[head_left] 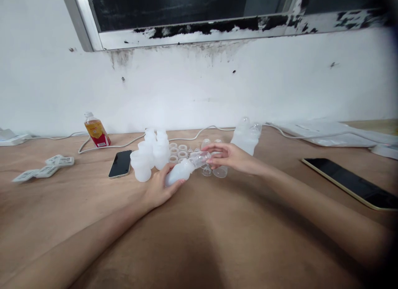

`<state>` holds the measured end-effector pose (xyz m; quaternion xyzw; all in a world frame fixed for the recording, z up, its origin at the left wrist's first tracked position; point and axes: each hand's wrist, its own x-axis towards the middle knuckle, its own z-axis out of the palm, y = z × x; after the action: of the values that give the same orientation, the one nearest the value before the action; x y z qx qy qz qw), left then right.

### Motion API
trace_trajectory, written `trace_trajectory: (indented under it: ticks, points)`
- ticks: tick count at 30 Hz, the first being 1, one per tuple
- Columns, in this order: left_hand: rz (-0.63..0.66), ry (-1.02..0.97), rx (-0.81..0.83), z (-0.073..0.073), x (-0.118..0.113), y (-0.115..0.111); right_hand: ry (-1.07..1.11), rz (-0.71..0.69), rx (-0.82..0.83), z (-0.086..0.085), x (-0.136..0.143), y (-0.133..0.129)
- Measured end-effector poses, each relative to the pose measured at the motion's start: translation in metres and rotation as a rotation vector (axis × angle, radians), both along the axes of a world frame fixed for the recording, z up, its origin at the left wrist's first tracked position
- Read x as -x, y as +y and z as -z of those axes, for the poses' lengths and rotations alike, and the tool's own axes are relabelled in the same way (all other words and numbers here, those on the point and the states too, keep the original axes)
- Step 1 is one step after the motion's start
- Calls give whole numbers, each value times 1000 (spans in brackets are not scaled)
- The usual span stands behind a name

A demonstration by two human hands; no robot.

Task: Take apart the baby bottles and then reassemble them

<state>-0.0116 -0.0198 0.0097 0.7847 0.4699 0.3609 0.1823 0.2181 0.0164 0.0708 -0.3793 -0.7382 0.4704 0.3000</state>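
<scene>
A translucent white baby bottle [178, 174] lies tilted in my left hand [160, 186], its top pointing up and right. My right hand [228, 157] grips a clear dome cap [202, 157] at the bottle's nipple end; whether the cap touches the collar I cannot tell. Left of the bottle stand several bottle bodies [142, 166] without tops. Behind it are white collar rings [182, 148] in rows, with clear nipples partly hidden by my hands. More clear caps [220, 171] stand below and behind my right hand. Several capped bottles [247, 135] are grouped near the wall.
A black phone [120, 163] lies left of the bottle bodies, and a tablet [348, 182] lies at the right. A drink bottle [97, 130], small white plastic pieces [46, 171] and a white cable [195, 136] are on the wooden table [186, 239]. Plastic bags [323, 131] lie at back right.
</scene>
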Motion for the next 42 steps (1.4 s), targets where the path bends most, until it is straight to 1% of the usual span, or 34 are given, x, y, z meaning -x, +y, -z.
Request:
trace_trajectory:
  ticks: [3, 6, 10, 17, 22, 29, 35, 42]
  points:
    - [8, 29, -30, -1, 0, -1, -36, -38, -42, 1, 4, -3]
    - [22, 31, -41, -1, -1, -2, -35, -25, -68, 1, 6, -6]
    - [16, 42, -32, -1, 0, -2, -32, -11, -85, 0, 6, -7]
    - [26, 31, -2, -2, -1, -2, -32, -63, -162, 2, 6, -7]
    - [53, 18, -24, -3, -2, -3, -29, -78, -163, 4, 8, -5]
    - [46, 42, -30, -3, -2, -4, -15, -36, -102, 9, 8, -5]
    - [41, 99, -68, -2, -2, -7, -3, 0, -71, 17, 9, -2]
    - [19, 191, -150, -2, -2, -10, -67, 32, -61, 15, 11, -4]
